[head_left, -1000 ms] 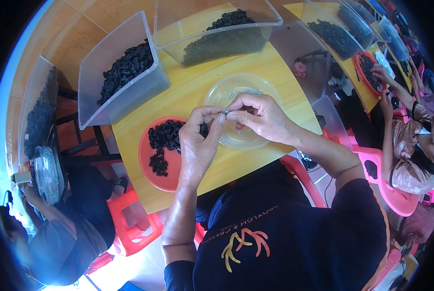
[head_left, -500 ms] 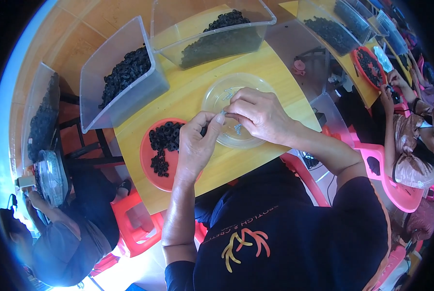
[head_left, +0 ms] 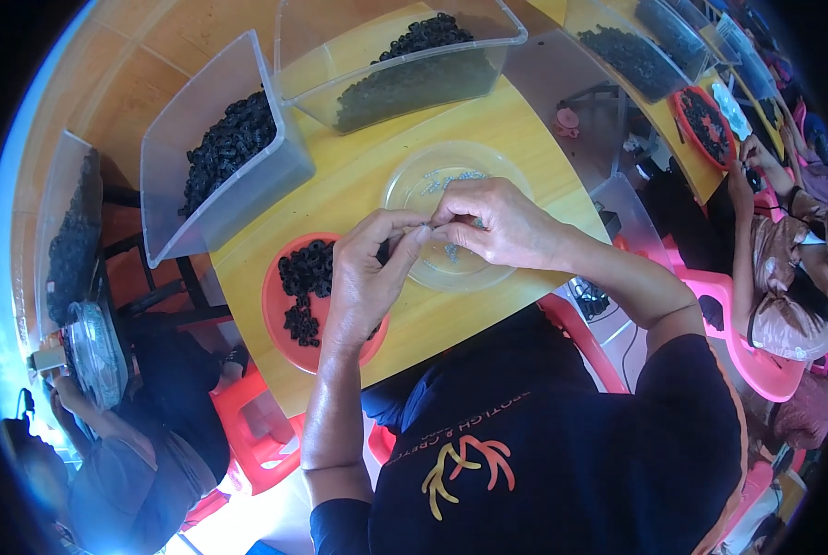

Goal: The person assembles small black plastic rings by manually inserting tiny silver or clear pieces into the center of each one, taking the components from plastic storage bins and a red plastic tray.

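My left hand (head_left: 358,277) and my right hand (head_left: 502,227) meet fingertip to fingertip above the table. A dark piece (head_left: 384,251) shows between the left thumb and curled fingers, mostly hidden. The right thumb and forefinger are pinched at the left thumb tip; whatever lies between them is too small to name. Beneath the right hand sits a clear round dish (head_left: 405,171) with small pale, shiny bits (head_left: 468,175) scattered in it. To the left, partly behind my left wrist, a red round plate (head_left: 271,310) carries a heap of small black ring-like parts (head_left: 305,268).
Two clear bins (head_left: 289,176) (head_left: 414,85) of black parts stand along the yellow table's (head_left: 358,148) far side. Another bin (head_left: 70,231) is at the far left. Co-workers sit left (head_left: 123,472) and right (head_left: 784,296); a red plate (head_left: 705,125) lies near the right one.
My right fingertips have shifted slightly down, still against the left ones. The view has tilted a little, moving the bins and the red plate slightly left.
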`<action>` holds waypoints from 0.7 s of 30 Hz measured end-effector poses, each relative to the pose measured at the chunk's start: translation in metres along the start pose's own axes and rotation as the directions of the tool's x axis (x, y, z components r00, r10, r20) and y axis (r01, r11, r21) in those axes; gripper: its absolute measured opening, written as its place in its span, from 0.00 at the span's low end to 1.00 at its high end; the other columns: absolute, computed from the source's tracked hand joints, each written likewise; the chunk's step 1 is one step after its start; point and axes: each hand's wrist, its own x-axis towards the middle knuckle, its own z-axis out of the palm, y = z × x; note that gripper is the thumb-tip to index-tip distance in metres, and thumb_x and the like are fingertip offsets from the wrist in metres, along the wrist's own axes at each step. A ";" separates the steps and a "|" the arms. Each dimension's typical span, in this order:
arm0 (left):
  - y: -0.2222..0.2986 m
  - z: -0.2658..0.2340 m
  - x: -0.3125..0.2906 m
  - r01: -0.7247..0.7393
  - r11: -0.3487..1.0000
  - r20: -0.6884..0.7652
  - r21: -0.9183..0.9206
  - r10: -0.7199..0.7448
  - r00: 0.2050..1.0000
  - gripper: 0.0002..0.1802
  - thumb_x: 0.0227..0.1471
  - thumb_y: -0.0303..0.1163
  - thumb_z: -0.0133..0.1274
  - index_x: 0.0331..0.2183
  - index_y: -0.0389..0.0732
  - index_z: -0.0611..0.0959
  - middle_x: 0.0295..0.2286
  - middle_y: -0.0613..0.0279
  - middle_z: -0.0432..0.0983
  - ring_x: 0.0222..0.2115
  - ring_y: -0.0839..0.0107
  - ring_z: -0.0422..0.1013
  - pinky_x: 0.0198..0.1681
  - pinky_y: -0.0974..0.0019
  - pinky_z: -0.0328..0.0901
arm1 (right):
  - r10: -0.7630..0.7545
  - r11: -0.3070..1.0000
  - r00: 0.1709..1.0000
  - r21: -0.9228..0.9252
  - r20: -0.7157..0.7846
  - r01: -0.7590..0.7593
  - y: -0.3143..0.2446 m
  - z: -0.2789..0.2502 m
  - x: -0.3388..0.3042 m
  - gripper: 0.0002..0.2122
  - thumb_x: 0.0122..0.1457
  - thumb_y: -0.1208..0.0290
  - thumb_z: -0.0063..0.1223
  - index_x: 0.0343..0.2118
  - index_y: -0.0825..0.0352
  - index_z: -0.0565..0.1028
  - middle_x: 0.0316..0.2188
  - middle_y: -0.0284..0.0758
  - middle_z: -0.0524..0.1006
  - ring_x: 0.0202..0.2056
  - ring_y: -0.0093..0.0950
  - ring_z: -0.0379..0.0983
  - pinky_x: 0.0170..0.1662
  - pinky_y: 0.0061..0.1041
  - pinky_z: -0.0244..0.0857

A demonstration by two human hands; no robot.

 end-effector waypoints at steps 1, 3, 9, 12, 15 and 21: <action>0.001 0.001 0.002 0.013 1.000 -0.023 -0.008 -0.014 1.000 0.06 0.55 0.26 0.58 0.36 0.35 0.82 0.22 0.68 0.73 0.23 0.83 0.64 0.26 0.77 0.60 | -0.027 0.999 1.000 -0.033 -0.008 0.027 0.001 0.001 0.000 0.04 0.52 0.79 0.60 0.29 0.70 0.75 0.25 0.37 0.74 0.28 0.35 0.73 0.32 0.31 0.66; 0.007 -0.001 0.006 0.134 0.991 -0.002 0.026 -0.134 0.991 0.06 0.55 0.27 0.58 0.34 0.35 0.81 0.21 0.69 0.72 0.22 0.83 0.64 0.26 0.77 0.60 | -0.052 0.994 0.998 -0.101 -0.028 0.048 0.001 0.001 -0.001 0.05 0.51 0.79 0.61 0.29 0.69 0.75 0.25 0.37 0.74 0.28 0.35 0.73 0.31 0.31 0.66; -0.005 -0.012 0.021 0.373 0.904 0.135 -0.208 -0.351 0.927 0.09 0.54 0.32 0.57 0.31 0.34 0.80 0.20 0.73 0.69 0.19 0.86 0.58 0.21 0.77 0.53 | -0.261 0.908 0.962 -0.359 -0.078 0.217 -0.001 0.006 0.001 0.07 0.47 0.78 0.64 0.28 0.67 0.76 0.26 0.34 0.74 0.27 0.32 0.74 0.28 0.30 0.68; -0.011 -0.020 0.025 0.511 0.764 0.302 -0.394 -0.417 0.857 0.09 0.53 0.33 0.57 0.30 0.36 0.79 0.19 0.75 0.65 0.17 0.87 0.54 0.19 0.77 0.48 | -0.346 0.878 0.935 -0.380 -0.082 0.291 0.001 0.007 0.001 0.07 0.46 0.79 0.64 0.29 0.66 0.77 0.26 0.33 0.74 0.28 0.31 0.74 0.28 0.29 0.68; -0.016 -0.024 0.025 0.586 0.653 0.439 -0.480 -0.400 0.805 0.08 0.54 0.33 0.56 0.31 0.38 0.78 0.18 0.76 0.62 0.16 0.86 0.52 0.19 0.77 0.46 | -0.355 0.894 0.931 -0.322 -0.081 0.313 0.000 0.005 0.001 0.07 0.47 0.79 0.64 0.30 0.67 0.78 0.26 0.33 0.75 0.28 0.31 0.74 0.29 0.28 0.68; -0.010 -0.019 0.014 0.583 0.516 0.500 -0.627 -0.308 0.810 0.09 0.59 0.35 0.53 0.33 0.39 0.77 0.19 0.75 0.60 0.16 0.85 0.52 0.19 0.77 0.46 | -0.011 0.986 0.999 0.167 -0.032 0.016 -0.008 -0.003 -0.004 0.04 0.55 0.76 0.61 0.32 0.69 0.77 0.27 0.33 0.76 0.28 0.23 0.74 0.31 0.23 0.67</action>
